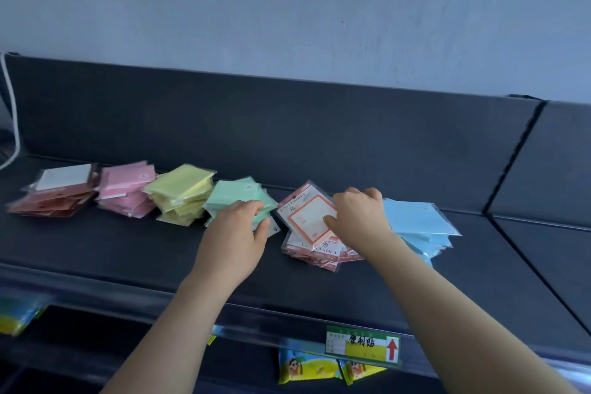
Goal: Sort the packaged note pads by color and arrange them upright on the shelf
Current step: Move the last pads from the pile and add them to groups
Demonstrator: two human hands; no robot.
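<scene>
Note pads (311, 221) in glossy clear plastic sleeves; shelf (128, 249) matt dark; wall (287, 9) matt, painted.

The dark shelf (128, 253) before me carries six loose piles of packaged pads in a row. From my left: red pile (51, 201), pink pile (128, 192), yellow pile (179, 192), green pile (236, 198), red-bordered pile (307, 224), blue pile (419, 224). All lie flat and askew.

green price tag (363, 344) (red arrow); yellow packets (307, 369) below; white cord (11, 112) far left
</scene>
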